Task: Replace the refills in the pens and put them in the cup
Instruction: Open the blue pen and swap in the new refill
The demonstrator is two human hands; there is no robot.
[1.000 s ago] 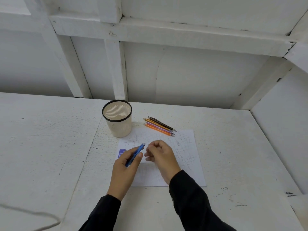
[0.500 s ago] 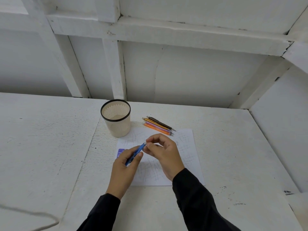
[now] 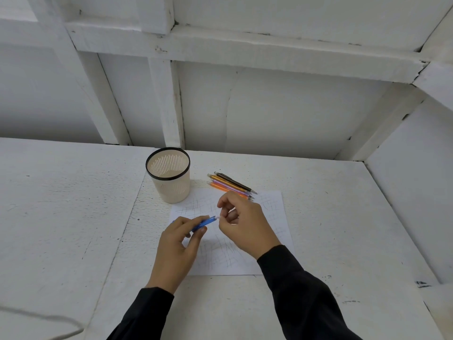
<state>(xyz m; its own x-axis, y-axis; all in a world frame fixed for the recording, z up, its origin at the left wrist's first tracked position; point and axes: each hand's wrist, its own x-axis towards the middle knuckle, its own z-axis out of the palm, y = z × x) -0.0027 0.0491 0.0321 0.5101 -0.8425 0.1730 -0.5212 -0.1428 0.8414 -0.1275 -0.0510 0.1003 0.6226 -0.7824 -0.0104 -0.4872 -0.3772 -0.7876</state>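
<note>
Held above the scribbled paper (image 3: 274,217): a blue pen (image 3: 204,223), gripped in the curled fingers of the left hand (image 3: 176,244) and pinched at its white end by the right hand (image 3: 245,224). Farther back on the counter (image 3: 73,217), an upright beige cup (image 3: 169,182); just right of it, coloured pens (image 3: 230,185) lying side by side, tips over the paper's far edge.
</note>
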